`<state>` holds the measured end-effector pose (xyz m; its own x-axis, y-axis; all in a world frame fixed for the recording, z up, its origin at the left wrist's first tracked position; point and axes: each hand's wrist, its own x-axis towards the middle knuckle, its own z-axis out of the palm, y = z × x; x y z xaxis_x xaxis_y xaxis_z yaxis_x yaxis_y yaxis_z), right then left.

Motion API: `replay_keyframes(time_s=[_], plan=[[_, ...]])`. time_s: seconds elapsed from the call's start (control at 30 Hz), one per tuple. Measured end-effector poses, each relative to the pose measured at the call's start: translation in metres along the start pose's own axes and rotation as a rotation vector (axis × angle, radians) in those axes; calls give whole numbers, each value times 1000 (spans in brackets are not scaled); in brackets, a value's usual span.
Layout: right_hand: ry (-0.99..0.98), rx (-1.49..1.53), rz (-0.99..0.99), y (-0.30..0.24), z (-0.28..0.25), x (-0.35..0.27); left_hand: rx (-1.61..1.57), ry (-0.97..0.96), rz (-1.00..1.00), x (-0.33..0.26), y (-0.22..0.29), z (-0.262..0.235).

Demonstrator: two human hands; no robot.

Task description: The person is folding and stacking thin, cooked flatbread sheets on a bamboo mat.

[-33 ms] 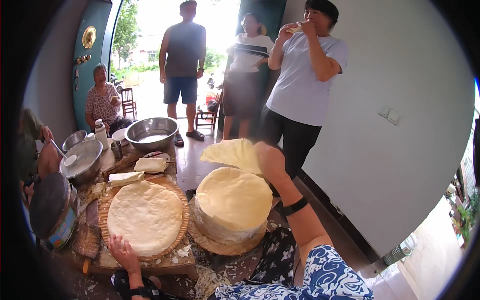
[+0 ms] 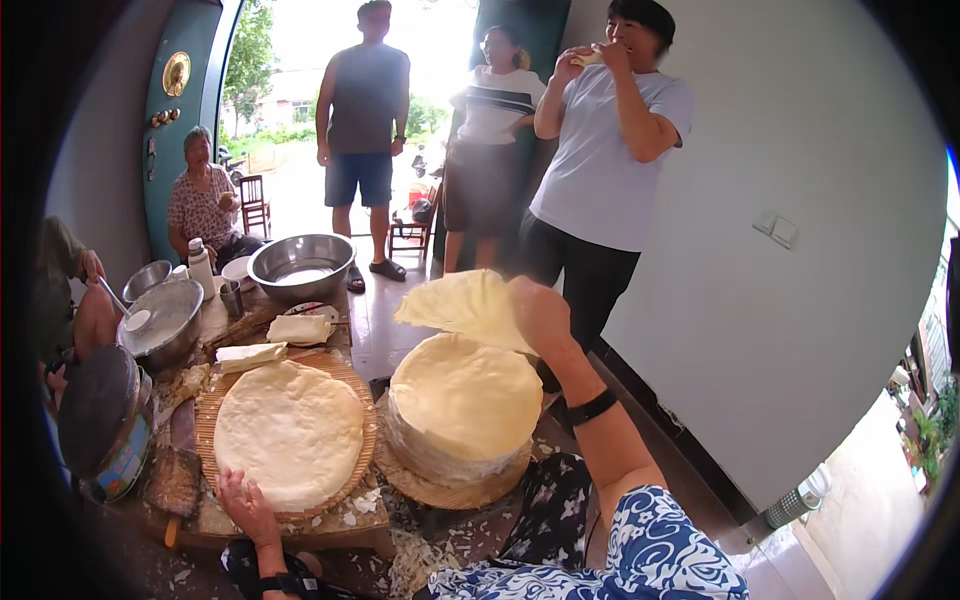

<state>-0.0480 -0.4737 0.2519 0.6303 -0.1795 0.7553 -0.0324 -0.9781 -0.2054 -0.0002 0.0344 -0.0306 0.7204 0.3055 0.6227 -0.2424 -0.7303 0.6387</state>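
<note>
My right hand (image 2: 541, 318) is raised, its fingers closed on the edge of a thin, pale yellow flatbread (image 2: 460, 304) that hangs out to the left. Below it rises a tall stack of thin flatbreads (image 2: 465, 395) on a round woven mat (image 2: 450, 495). On the low table, a broad round of pale flatbread (image 2: 290, 435) covers most of another woven mat (image 2: 368, 400); whether it is one sheet or several, I cannot tell. With fingers stretched out, my left hand (image 2: 247, 505) rests at its near edge. Folded flatbreads (image 2: 300, 328) lie behind the mat.
A steel basin (image 2: 300, 268), a bowl of batter (image 2: 160, 315) with a ladle (image 2: 137, 320), and a dark round griddle (image 2: 103, 410) stand left and behind. A brown brush-like tool (image 2: 173, 485) lies near left. Several people are around; a standing person (image 2: 610, 150) eats. Crumbs litter the floor.
Hardly anything differs. The flatbread in my right hand has tipped very slightly up and to the left; my left hand stays in place.
</note>
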Motion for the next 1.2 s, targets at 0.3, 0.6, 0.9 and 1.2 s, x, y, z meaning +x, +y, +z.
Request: replay_keyframes(time_s=[0.3,0.6,0.9,1.2], plan=[[-200,280,-95,-14,2,49,-211,80,108,10,37,-5],[-85,252,-313,-146,42,80,-886,-143,-287,-13,91,-32],[467,481,-585,-248,52,17,-1370,-588,-627,-22,114,-36],[-197,198,-632,-195,177,-160,-1727,-229,-895,15,65,-21]])
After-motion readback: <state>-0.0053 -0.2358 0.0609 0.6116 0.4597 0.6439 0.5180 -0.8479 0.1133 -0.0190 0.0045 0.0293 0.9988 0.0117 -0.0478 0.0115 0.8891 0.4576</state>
